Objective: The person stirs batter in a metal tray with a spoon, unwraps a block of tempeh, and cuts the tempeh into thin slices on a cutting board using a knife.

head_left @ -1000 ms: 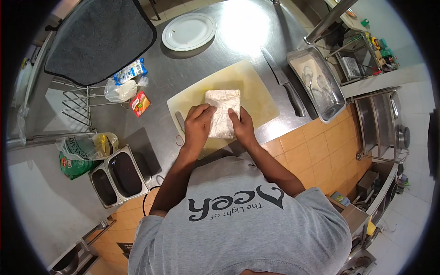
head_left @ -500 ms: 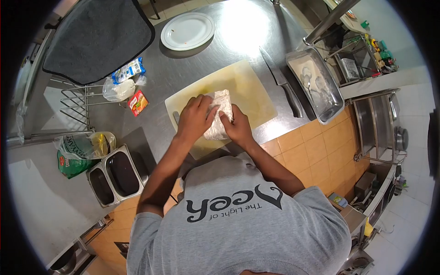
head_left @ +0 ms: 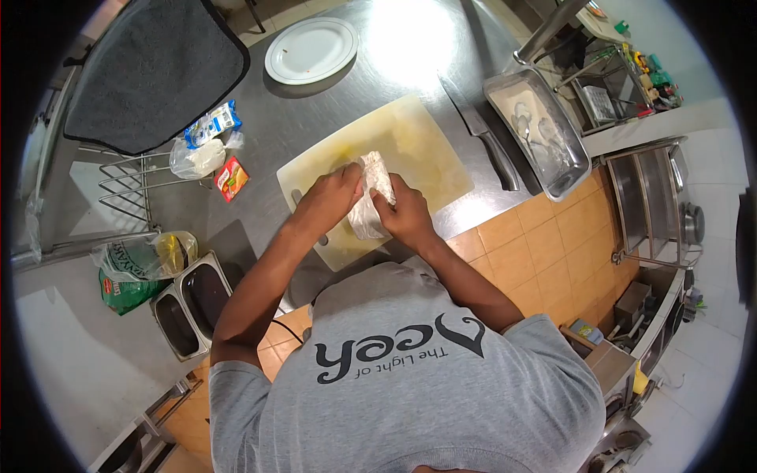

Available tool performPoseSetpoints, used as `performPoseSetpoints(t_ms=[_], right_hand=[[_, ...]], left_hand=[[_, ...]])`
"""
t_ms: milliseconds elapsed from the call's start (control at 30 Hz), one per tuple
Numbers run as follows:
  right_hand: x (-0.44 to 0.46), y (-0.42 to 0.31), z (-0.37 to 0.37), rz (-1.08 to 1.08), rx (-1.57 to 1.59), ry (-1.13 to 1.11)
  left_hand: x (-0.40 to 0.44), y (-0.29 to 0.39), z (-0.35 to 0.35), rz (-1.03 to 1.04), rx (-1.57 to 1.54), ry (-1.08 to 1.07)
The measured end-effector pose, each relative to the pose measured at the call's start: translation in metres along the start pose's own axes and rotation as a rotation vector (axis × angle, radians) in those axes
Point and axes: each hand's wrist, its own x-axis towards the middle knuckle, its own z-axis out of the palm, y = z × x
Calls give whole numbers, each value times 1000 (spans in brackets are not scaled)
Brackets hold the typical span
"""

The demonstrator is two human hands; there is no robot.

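Observation:
A whitish, mottled block in clear plastic wrap [head_left: 368, 214] is held up over the pale yellow cutting board [head_left: 430, 150]. My left hand [head_left: 333, 195] pinches its upper left side. On the right edge, my right hand [head_left: 406, 211] is closed around it, thumb on the near face. Part of the block is covered by my fingers. The board's handle slots show beside my left wrist. To the right of the board lies a large knife [head_left: 497, 158] with a dark handle, and past it a metal tray [head_left: 582, 177] containing pale powder and a spoon.
A white plate [head_left: 311, 51] sits at the back of the steel table [head_left: 260, 142]. Left are a red packet [head_left: 231, 180], a blue-white packet [head_left: 213, 124], a tied plastic bag of white stuff [head_left: 197, 159] and a wire rack [head_left: 126, 177]. Metal containers [head_left: 206, 296] stand lower left.
The wrapped block has turned to show a narrower side. My left hand has shifted slightly down its left side, and the whole view has moved a little.

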Motion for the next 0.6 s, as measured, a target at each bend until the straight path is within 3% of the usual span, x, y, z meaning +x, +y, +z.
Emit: performPoseSetpoints(t_ms=[133,233,333,600], right_hand=[[1,6,3,3,48,48],[1,6,4,4,34,41],[3,7,-2,-32,-93,-5],[-2,4,-3,-18,-131,-97]], left_hand=[[0,1,2,21,2,-65],[2,4,7,61,14,4],[0,11,5,-24,-71,106],[2,5,-9,75,163,-37]])
